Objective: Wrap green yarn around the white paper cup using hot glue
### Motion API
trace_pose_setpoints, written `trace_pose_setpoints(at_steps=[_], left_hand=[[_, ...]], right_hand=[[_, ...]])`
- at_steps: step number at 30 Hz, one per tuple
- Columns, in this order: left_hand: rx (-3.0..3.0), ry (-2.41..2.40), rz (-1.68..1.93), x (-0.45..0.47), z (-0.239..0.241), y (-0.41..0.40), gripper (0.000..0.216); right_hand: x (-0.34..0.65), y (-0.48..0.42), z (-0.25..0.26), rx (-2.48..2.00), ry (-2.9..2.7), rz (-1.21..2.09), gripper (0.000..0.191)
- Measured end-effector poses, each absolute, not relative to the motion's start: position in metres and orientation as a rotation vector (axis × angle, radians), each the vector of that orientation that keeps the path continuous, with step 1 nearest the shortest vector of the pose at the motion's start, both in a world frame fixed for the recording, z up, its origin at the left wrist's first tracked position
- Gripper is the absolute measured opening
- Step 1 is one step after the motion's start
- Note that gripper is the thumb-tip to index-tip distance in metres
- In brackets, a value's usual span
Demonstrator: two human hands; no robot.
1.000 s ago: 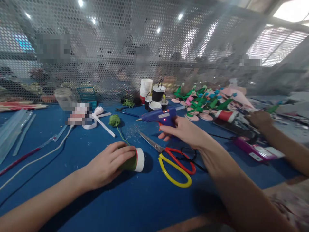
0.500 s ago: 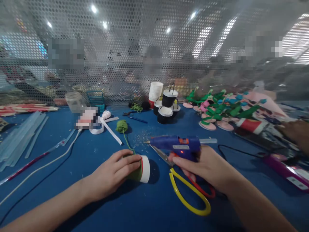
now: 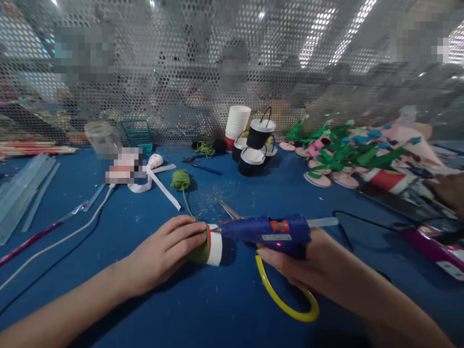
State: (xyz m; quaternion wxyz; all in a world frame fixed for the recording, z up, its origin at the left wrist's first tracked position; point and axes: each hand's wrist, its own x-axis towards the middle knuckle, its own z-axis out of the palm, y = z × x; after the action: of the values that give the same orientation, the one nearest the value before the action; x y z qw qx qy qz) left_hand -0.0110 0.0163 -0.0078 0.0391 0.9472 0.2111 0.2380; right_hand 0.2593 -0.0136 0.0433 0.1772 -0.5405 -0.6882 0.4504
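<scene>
My left hand (image 3: 177,244) is closed over a paper cup (image 3: 215,246) lying on its side, its white rim end pointing right. Green yarn covers much of the cup, next to a red band. A strand runs from it to a small green yarn ball (image 3: 180,179). My right hand (image 3: 308,266) grips a blue hot glue gun (image 3: 268,232) with a clear glue stick in its back and a lit red light. The nozzle tip is at the cup's red band. Scissors (image 3: 266,282) with a yellow handle lie partly hidden beneath the gun.
Black and white cups with handles (image 3: 252,162) and a stack of white cups (image 3: 237,125) stand at the back. Green and pink flower pieces (image 3: 337,159) crowd the right. Glue sticks (image 3: 27,193) and a white cable (image 3: 83,227) lie left. Another person's hand (image 3: 447,193) is at far right.
The glue gun has moved slightly down in view, so its nozzle now reaches the cup's edge. My left hand stays around the cup. The whole view has shifted a little.
</scene>
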Motion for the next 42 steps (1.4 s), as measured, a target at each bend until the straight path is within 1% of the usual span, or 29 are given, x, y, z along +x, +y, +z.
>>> trace_pose_setpoints(at_steps=[6,12,23,36,39,42], left_hand=[[2.905,0.649,0.725,-0.0097,-0.0079,0.0176,0.036],[2.919,0.643,0.744,-0.0079,-0.0071,0.0176,0.034],[2.943,0.620,0.729,-0.0093,-0.0084,0.0189,0.033],[2.942,0.635,0.720,-0.0097,-0.0084,0.0180,0.033],[2.950,0.621,0.706,-0.0103,-0.0090,0.0185,0.035],[2.968,0.604,0.707,-0.0107,-0.0091,0.0185,0.035]], right_hand=[[0.2573,-0.0149,0.0437,-1.447,-2.091,1.076,0.023],[0.2555,-0.0141,0.0447,-1.435,-2.138,0.993,0.025],[0.2540,-0.0167,0.0468,-1.443,-2.150,0.947,0.027],[0.2549,-0.0202,0.0502,-1.486,-2.206,0.913,0.022],[0.2546,-0.0196,0.0504,-1.480,-2.190,0.872,0.024],[0.2552,-0.0193,0.0516,-1.507,-2.195,0.931,0.023]])
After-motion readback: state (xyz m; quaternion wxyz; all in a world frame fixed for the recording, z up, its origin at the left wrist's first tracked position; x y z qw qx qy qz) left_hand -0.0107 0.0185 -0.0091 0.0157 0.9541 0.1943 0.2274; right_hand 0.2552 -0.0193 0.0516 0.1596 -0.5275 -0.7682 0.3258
